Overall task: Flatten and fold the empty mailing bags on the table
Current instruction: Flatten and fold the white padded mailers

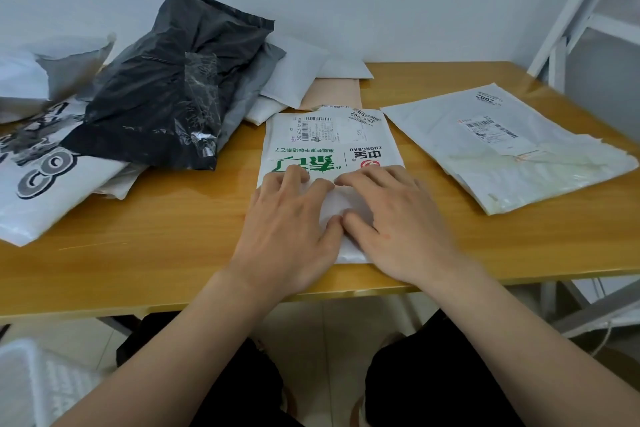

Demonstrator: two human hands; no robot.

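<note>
Both bare forearms reach forward and converge; the left hand (pixel 289 218) lies palm down, fingers (pixel 298 174) spread and nearly straight; the right hand (pixel 394 218) lies palm down just beside it, fingers likewise extended; the two thumbs touch at their tips.

A white mailing bag with green print (pixel 329 146) is laid flat at the centre of the frame, its near part covered. A flattened translucent white bag (pixel 512 149) is seen at the right. A crumpled black bag (pixel 166 94) is heaped on other bags at upper left, beside a white bag with grey print (pixel 38 191).
</note>
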